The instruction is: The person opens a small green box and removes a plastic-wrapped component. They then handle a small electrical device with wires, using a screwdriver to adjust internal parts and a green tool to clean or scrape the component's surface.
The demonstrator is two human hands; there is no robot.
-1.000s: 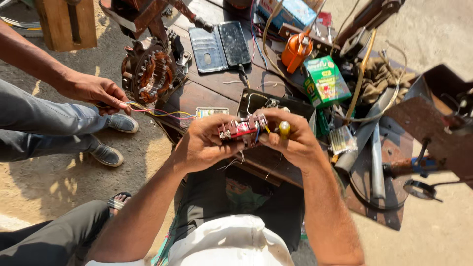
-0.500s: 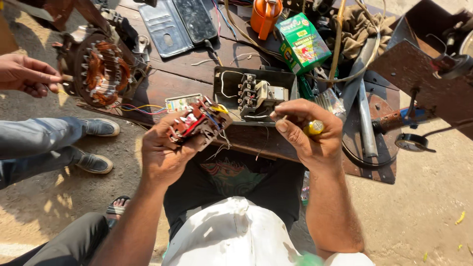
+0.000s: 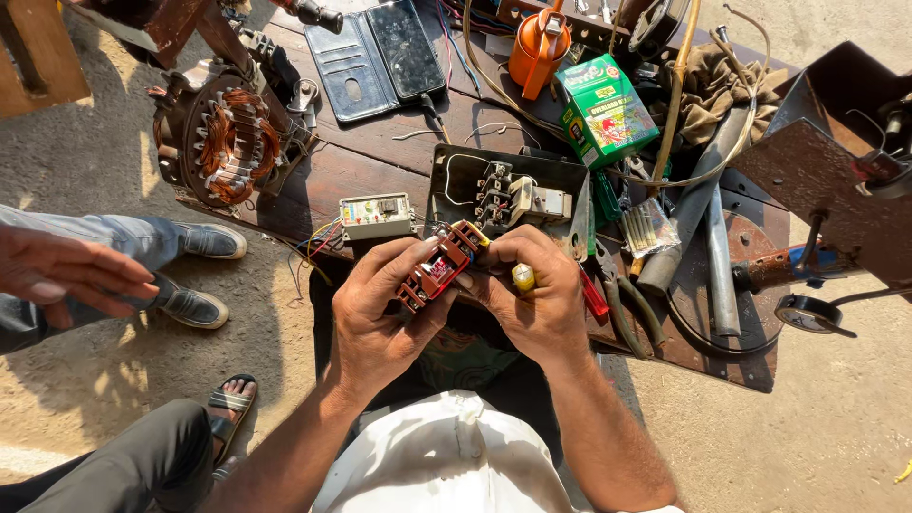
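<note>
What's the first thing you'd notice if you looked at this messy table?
Right in the middle, the left hand and right hand hold a small red electrical part, with a yellow-handled tool in the right. At the table's far left stands an open motor with shiny copper coils. Near the top sit an orange oil can and a green box.

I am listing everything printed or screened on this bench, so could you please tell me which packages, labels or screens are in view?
Green cardboard box: top centre of the table, beside the orange oil can; rectangular, with red and yellow artwork.
Phone in an open dark wallet case: top left of the table; dark screen.
Clear packet: right of the right hand; holds thin pale sticks.
</note>
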